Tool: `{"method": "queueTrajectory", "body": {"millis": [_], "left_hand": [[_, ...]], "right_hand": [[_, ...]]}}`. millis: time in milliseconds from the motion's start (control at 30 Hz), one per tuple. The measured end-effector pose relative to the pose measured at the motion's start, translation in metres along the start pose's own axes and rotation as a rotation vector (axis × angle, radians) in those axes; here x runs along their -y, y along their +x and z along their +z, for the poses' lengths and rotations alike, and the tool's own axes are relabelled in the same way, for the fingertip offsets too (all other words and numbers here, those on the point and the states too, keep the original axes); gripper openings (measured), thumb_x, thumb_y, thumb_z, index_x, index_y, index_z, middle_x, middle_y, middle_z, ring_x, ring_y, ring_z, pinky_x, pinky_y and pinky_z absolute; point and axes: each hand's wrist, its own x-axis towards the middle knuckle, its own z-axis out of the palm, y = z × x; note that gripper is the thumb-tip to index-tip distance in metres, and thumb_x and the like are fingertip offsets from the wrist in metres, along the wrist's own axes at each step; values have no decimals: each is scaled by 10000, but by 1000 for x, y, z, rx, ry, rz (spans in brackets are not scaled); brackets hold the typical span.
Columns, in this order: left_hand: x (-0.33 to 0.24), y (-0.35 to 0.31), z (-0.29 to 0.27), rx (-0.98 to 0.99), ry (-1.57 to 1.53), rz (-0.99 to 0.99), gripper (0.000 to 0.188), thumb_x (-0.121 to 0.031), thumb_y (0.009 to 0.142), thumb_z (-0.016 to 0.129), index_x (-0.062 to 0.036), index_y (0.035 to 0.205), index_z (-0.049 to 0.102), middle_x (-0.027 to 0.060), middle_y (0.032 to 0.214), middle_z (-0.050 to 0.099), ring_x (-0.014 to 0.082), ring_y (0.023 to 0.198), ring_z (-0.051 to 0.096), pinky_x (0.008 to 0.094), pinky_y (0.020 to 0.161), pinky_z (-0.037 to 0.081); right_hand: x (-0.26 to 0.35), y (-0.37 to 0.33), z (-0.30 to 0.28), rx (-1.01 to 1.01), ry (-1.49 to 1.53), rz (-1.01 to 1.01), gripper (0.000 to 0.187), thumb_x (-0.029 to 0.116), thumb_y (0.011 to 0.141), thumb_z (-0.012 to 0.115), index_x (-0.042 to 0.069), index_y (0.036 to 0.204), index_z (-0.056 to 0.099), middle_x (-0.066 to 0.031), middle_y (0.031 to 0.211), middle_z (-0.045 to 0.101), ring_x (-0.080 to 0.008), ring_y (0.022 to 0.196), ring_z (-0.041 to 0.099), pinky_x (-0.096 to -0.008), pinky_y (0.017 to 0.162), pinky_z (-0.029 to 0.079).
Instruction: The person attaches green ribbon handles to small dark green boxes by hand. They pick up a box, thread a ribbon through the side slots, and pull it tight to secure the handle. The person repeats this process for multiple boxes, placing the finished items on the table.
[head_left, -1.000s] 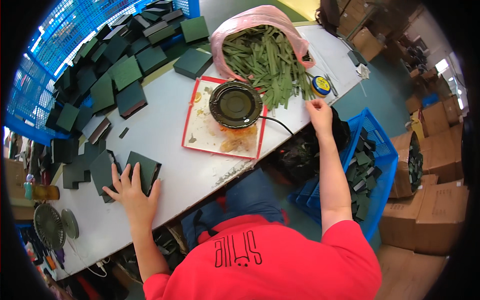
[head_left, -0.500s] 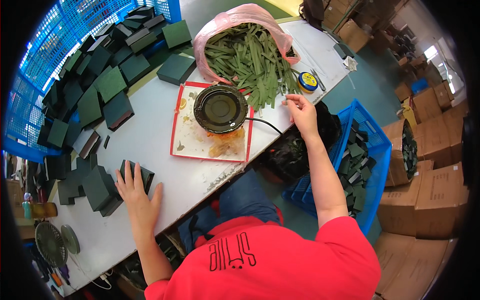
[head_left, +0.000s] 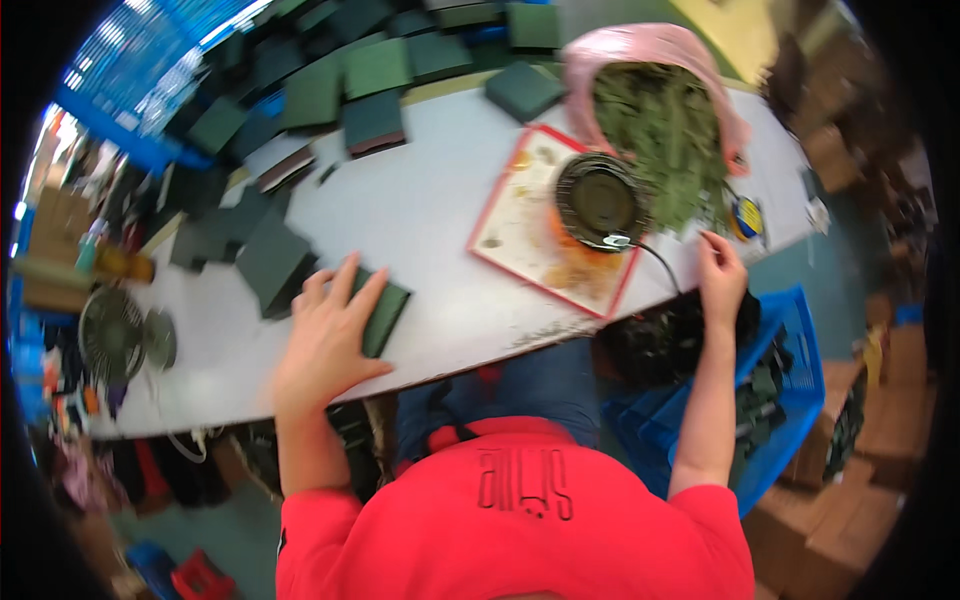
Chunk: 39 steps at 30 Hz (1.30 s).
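Note:
My left hand (head_left: 325,340) lies with fingers spread at a small dark green box (head_left: 388,315), its fingertips and thumb around the box's near side. Larger dark green boxes (head_left: 272,262) stand just beyond that hand. At the table's right front edge, my right hand (head_left: 722,283) has its fingertips pinched together; what they hold, if anything, is too blurred to make out. Close by, a heap of flat green strips (head_left: 665,130) spills from a pink plastic bag (head_left: 640,40). A round dark hot plate (head_left: 600,203) rests on a stained, red-edged white board (head_left: 518,215).
A round yellow-and-blue tin (head_left: 746,217) is beside the strips. Many green boxes (head_left: 375,68) pile up at the back left by a blue crate (head_left: 130,65). A blue crate (head_left: 800,345) of dark pieces stands right, a small fan (head_left: 112,335) left, cartons (head_left: 900,375) far right.
The view has turned, so the table and its things sit further right and more level. My left hand has spread further over the small box; my right hand stays pinched near the strips.

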Motion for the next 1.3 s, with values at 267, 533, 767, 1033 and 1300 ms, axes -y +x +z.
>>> {"method": "queueTrajectory", "body": {"millis": [267,533,767,1033,1300], "left_hand": [[2,-10,1,28,-36,-15,1089,-324,505,924,-134,1473,464,186,1526,384,426,1266,404,517,1051,377],[-15,20,39,-225,-24,-115,1079,-468,603,887,-86,1491,408,213,1467,387,436,1407,291,533,1136,285],[-27,39,53,-285,-160,-96,1128,-412,567,923,-12,1470,379,185,1385,437,375,1344,361,504,1087,329],[-23,35,45,-225,-130,-59,1110,-343,558,921,-25,1478,388,175,1350,456,364,1267,407,480,1042,363],[-23,34,49,-256,-133,-61,1099,-326,560,924,-26,1476,395,172,1342,459,360,1249,417,478,1024,373]], "right_hand": [[34,-15,-10,-75,385,-121,144,84,1038,512,-7,1147,539,-82,1074,623,-136,934,574,-281,888,470],[127,-83,-31,168,624,257,231,93,1016,577,-30,1209,551,-116,925,709,-79,562,538,-226,541,479],[133,-90,8,412,959,558,139,126,1008,608,-9,1033,584,-75,798,666,-20,502,413,-190,447,312],[140,-77,28,411,922,549,165,175,995,635,15,987,592,-15,742,615,-4,493,362,-185,448,239],[140,-69,37,378,889,559,172,178,970,659,26,922,594,0,676,605,-8,464,346,-200,430,232]]}}
